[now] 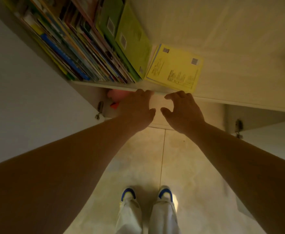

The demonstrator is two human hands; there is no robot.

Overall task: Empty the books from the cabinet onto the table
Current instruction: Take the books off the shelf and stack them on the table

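Reaching toward the cabinet shelf (pixel 104 85), the left hand (pixel 136 108) rests its fingers (pixel 145 92) on the shelf edge, released, grasping nothing; the right hand (pixel 184 110) hovers beside it, fingers curled loosely, empty. Just beyond the right fingers lies a yellow booklet (pixel 175 68), its print and square codes too blurred to read. Upright books (pixel 81 53) stand beyond the left fingers.

Looks like we're in somebody's home, probably a study corner or a kid's room. We've got a white cabinet shelf (pixel 114 86) crammed with thin colourful books (pixel 81 48) (workbook-looking ones, with a yellow booklet (pixel 175 70) lying flat beside them), pale tiled floor (pixel 197 174) underneath, and plain door hinges (pixel 99 109) on the cabinet.
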